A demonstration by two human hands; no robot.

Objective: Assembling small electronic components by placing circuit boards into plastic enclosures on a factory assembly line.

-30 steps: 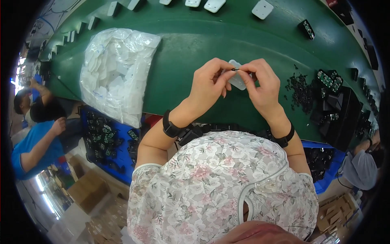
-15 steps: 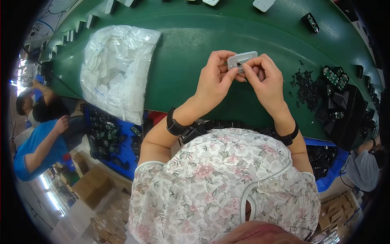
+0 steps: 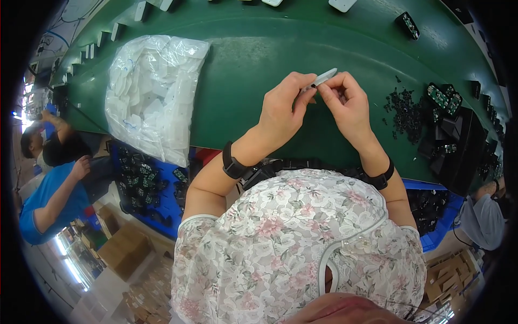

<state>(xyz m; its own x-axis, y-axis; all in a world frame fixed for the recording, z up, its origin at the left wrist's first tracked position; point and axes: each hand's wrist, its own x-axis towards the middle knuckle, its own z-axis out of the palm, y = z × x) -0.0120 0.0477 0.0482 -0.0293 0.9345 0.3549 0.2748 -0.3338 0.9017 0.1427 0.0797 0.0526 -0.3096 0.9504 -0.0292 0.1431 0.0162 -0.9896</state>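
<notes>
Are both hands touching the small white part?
Touching. The head view shows the left hand and right hand pinching the small white part between fingertips.

1. Bright, even light falls from overhead on the green table (image 3: 243, 65); shadows are soft and short.
2. Glare whitens the clear plastic bag (image 3: 151, 92) near the table's left edge; the far-left floor is blown out.
3. Fisheye bends the table's edges; black vignette rings the corners; the rim blurs slightly.

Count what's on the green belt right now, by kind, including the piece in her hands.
Flat white piece held between left hand and right hand: 1
Clear bag of white parts: 1
Loose heap of small black parts: 1
Lone black component near the far edge: 1
Total: 4
</notes>
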